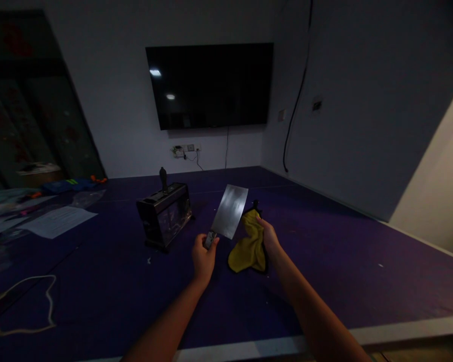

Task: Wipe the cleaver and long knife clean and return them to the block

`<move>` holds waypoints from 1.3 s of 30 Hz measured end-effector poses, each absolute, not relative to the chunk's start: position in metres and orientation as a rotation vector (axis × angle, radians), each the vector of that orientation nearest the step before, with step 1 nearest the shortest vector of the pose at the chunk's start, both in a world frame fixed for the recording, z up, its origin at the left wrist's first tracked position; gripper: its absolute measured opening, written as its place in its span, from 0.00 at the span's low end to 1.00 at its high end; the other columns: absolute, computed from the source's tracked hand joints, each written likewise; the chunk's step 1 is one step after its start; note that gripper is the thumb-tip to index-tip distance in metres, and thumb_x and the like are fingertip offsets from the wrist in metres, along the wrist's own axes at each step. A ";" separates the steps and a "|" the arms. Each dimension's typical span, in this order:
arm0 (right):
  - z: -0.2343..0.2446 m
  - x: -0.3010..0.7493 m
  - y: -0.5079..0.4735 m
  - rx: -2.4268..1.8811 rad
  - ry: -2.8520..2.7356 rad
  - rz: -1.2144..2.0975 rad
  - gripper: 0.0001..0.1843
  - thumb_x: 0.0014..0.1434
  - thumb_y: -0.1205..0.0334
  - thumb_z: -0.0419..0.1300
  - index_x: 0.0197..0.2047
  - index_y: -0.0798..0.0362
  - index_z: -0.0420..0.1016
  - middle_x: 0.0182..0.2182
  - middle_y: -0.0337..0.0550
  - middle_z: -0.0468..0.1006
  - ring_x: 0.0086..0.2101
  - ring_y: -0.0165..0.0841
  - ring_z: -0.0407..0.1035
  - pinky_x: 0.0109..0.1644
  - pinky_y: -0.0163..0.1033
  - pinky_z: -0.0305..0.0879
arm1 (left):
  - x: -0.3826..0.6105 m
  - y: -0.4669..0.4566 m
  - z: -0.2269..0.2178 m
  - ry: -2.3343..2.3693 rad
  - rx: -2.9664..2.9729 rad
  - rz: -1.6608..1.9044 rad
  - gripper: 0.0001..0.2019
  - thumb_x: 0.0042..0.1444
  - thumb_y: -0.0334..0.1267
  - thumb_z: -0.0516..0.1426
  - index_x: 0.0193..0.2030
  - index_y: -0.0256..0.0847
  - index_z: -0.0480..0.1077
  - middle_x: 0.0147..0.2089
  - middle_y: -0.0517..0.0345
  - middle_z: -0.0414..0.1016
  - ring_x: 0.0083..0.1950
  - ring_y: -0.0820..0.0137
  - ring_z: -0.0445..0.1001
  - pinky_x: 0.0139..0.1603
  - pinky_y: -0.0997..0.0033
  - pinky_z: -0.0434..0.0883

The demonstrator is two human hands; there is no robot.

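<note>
My left hand [204, 257] is closed round the handle of a cleaver [230, 211], its broad shiny blade tilted up and to the right above the purple tabletop. In my right hand [268, 235] is a yellow cloth [249, 249] with dark edging, pinched near its top and hanging down beside the blade. The cloth and the blade look close, but whether they touch I cannot tell. Left of the cleaver stands a black knife block [164, 213] with clear sides, and one dark handle sticks up from its top.
Paper sheets [58, 221] and plastic wrapping lie on the left of the purple table [324, 261], with a white cable [51, 301] nearer me. A blue item with orange ends [70, 185] rests at the back left. A television [215, 85] hangs on the far wall.
</note>
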State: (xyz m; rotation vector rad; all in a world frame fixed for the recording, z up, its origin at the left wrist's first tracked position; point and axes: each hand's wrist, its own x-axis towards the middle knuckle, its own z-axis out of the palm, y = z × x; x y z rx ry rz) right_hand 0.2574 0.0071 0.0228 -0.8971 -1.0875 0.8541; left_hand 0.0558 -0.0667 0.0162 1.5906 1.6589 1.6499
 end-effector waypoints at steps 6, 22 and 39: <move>0.033 0.230 -0.019 -0.763 -0.918 1.291 0.20 0.46 0.45 0.59 0.29 0.55 0.71 0.23 0.44 0.78 0.22 0.36 0.71 0.27 0.40 0.68 | 0.055 -0.064 0.010 1.689 1.638 1.642 0.15 0.47 0.46 0.60 0.38 0.39 0.67 0.35 0.53 0.73 0.36 0.66 0.72 0.38 0.70 0.66; 0.041 0.231 -0.027 -0.777 -0.876 1.114 0.20 0.33 0.52 0.70 0.26 0.55 0.70 0.17 0.35 0.72 0.17 0.28 0.64 0.21 0.33 0.61 | 0.065 -0.064 0.011 1.033 1.154 0.997 0.22 0.38 0.54 0.63 0.29 0.35 0.66 0.21 0.58 0.71 0.17 0.77 0.65 0.19 0.78 0.61; 0.026 0.247 -0.023 -0.960 -1.960 -0.171 0.31 0.45 0.78 0.49 0.50 0.45 0.71 0.51 0.37 0.73 0.46 0.33 0.70 0.52 0.41 0.66 | 0.070 -0.064 0.007 1.109 1.004 1.105 0.25 0.35 0.58 0.62 0.22 0.40 0.57 0.14 0.70 0.56 0.11 0.80 0.58 0.11 0.80 0.52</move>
